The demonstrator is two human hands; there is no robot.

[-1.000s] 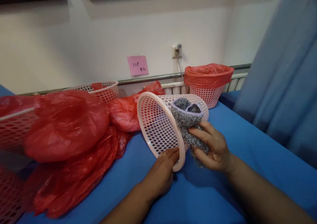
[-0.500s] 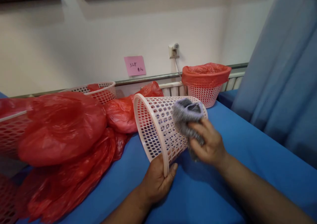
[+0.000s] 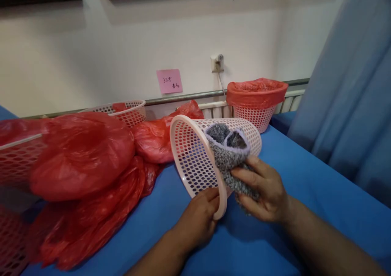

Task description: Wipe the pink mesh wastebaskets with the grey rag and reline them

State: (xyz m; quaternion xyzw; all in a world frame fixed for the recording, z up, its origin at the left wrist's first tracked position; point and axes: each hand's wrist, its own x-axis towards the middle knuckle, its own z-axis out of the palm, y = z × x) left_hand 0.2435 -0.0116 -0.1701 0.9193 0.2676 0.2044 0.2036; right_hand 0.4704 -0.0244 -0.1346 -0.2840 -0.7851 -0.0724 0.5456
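A pale pink perforated plastic wastebasket lies on its side on a blue-covered bed, its mouth facing left. My left hand grips the lower part of its rim, with the fingers inside the mouth. Bunched in my right hand is a grey fuzzy cloth with pale purple edging. The cloth is pressed against the outside of the basket, close behind the rim. The basket's lower side is partly hidden by the cloth and my hands.
Red plastic bags lie heaped at the left, among more perforated baskets. A basket lined with a red bag stands at the back right. A metal rail runs along the wall, and a blue curtain hangs at the right.
The cloth in my right hand has moved left along the basket's side towards the rim. The basket has turned slightly, and my left hand still holds its rim.
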